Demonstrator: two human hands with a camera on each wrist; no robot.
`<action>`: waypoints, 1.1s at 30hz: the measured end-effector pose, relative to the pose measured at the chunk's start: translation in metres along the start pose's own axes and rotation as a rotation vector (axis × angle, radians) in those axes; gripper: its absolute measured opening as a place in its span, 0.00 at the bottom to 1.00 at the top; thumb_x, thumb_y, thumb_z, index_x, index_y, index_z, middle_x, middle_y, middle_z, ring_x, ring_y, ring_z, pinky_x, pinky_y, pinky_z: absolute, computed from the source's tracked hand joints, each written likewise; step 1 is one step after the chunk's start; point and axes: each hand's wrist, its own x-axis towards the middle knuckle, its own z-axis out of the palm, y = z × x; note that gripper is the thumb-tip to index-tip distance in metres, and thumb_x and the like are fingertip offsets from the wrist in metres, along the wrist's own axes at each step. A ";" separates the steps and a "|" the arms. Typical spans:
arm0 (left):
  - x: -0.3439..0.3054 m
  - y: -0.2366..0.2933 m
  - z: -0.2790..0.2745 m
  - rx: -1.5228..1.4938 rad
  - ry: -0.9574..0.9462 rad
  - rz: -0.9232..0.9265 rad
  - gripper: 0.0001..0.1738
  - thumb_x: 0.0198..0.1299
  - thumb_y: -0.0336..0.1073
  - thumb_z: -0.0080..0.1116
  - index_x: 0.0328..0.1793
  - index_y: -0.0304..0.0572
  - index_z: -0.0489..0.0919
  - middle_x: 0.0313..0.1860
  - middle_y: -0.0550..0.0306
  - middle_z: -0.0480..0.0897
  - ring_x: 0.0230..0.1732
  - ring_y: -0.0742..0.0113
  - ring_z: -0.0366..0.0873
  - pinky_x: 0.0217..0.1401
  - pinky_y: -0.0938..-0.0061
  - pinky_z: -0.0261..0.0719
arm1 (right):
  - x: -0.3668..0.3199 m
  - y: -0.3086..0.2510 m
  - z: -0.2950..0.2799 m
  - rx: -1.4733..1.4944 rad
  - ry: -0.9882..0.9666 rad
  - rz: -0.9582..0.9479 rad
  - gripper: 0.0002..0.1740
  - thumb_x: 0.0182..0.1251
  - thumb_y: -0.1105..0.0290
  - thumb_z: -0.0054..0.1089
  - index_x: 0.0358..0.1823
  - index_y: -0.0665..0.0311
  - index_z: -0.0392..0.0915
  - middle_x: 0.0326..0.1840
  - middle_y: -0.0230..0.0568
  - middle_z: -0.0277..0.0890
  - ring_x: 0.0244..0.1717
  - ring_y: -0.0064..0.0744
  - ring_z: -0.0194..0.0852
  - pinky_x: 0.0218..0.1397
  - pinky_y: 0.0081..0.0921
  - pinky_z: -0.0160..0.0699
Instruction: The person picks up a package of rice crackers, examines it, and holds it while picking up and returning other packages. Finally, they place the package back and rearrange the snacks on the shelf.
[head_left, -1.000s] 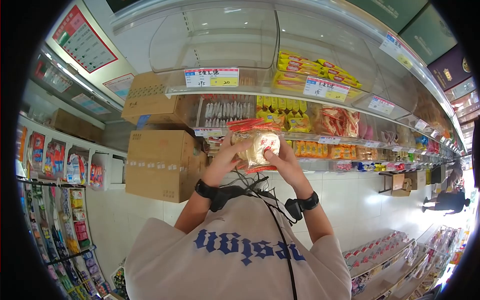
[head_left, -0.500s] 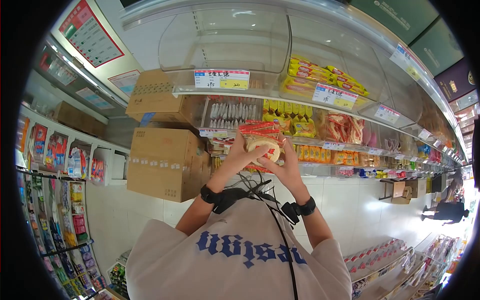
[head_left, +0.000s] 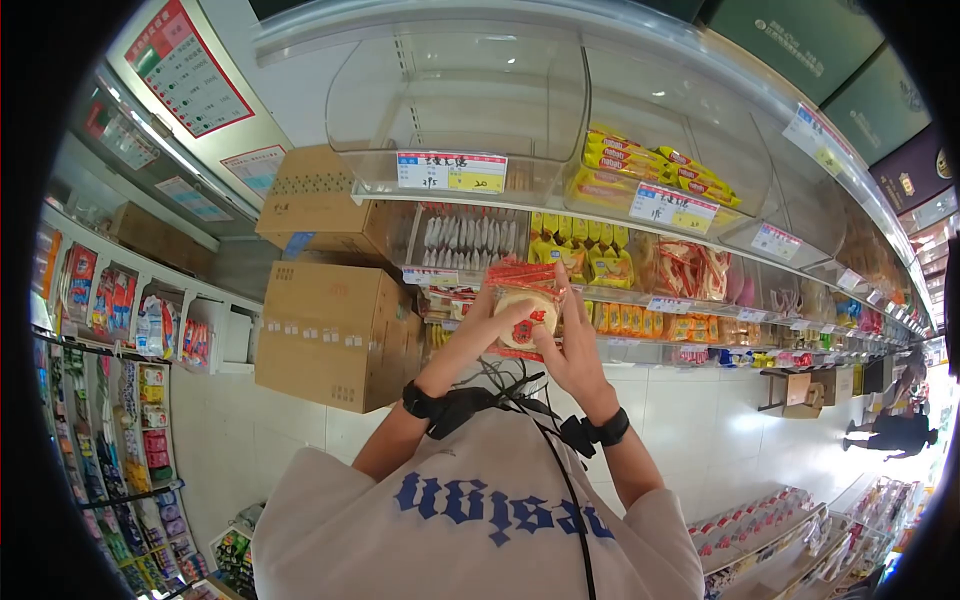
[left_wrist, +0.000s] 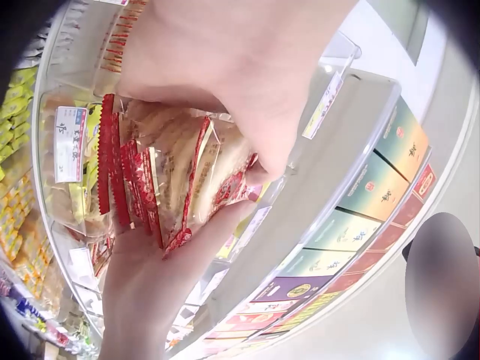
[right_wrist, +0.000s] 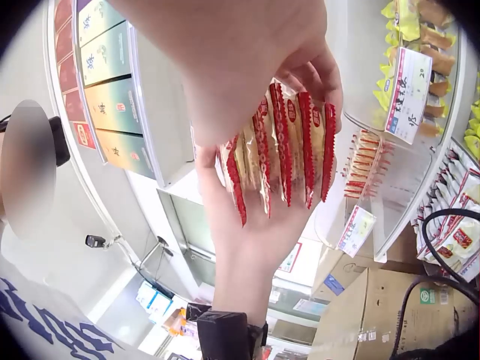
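Note:
A stack of round pale cakes in clear wrappers with red crimped ends is held upright between both hands, in front of the shelves. The left hand grips its left side, the thumb laid across the front cake with its red print. On the opposite side, the right hand holds the stack with raised fingers and its thumb low at the front. Several wrapped cakes stand side by side in the left wrist view. Their red ends line up between the palms in the right wrist view.
Clear shelf bins hold yellow snack packs, white sachets and red-and-cream packs. Cardboard boxes stand stacked at the left. Black cables hang over the shirt. A person is far off at the right.
The left thumb has slid across the front cake, while the right thumb has moved lower. The stack has turned slightly in the hands and still stays between them.

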 end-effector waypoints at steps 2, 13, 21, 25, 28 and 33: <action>-0.001 -0.004 -0.005 0.002 -0.026 -0.045 0.45 0.68 0.42 0.66 0.83 0.38 0.53 0.70 0.50 0.73 0.68 0.66 0.74 0.66 0.71 0.77 | 0.001 -0.001 -0.004 0.014 -0.053 0.041 0.49 0.71 0.55 0.63 0.86 0.58 0.46 0.66 0.65 0.67 0.59 0.63 0.76 0.57 0.43 0.81; -0.002 0.001 0.004 -0.006 0.006 -0.001 0.47 0.66 0.41 0.70 0.83 0.38 0.54 0.68 0.52 0.75 0.66 0.68 0.75 0.66 0.71 0.78 | 0.001 -0.001 0.006 0.192 -0.023 0.037 0.38 0.79 0.61 0.54 0.81 0.71 0.49 0.72 0.64 0.62 0.71 0.58 0.67 0.75 0.41 0.64; -0.002 -0.004 0.004 -0.069 0.044 -0.003 0.50 0.66 0.38 0.69 0.85 0.39 0.49 0.71 0.51 0.71 0.68 0.67 0.73 0.68 0.70 0.76 | 0.005 0.002 0.009 0.220 -0.108 0.097 0.40 0.82 0.59 0.47 0.82 0.76 0.41 0.83 0.64 0.47 0.83 0.53 0.48 0.83 0.40 0.49; -0.003 -0.005 0.002 -0.093 0.042 0.009 0.54 0.67 0.37 0.68 0.88 0.44 0.42 0.72 0.50 0.70 0.69 0.67 0.73 0.69 0.70 0.75 | 0.005 -0.009 0.015 0.260 -0.004 0.071 0.42 0.83 0.57 0.46 0.83 0.75 0.38 0.84 0.66 0.43 0.85 0.58 0.42 0.84 0.42 0.45; -0.003 0.001 0.002 -0.054 0.027 0.055 0.56 0.67 0.38 0.67 0.89 0.47 0.39 0.74 0.49 0.69 0.69 0.67 0.73 0.70 0.70 0.73 | 0.004 0.000 0.017 0.297 -0.069 0.066 0.42 0.82 0.57 0.46 0.84 0.73 0.36 0.84 0.66 0.43 0.85 0.58 0.41 0.84 0.42 0.45; -0.004 0.003 -0.006 -0.091 0.032 0.044 0.54 0.68 0.38 0.66 0.89 0.47 0.41 0.73 0.49 0.69 0.69 0.67 0.72 0.72 0.70 0.71 | 0.014 -0.004 0.016 0.174 -0.145 0.019 0.43 0.82 0.60 0.48 0.85 0.70 0.34 0.82 0.63 0.49 0.82 0.56 0.51 0.81 0.41 0.52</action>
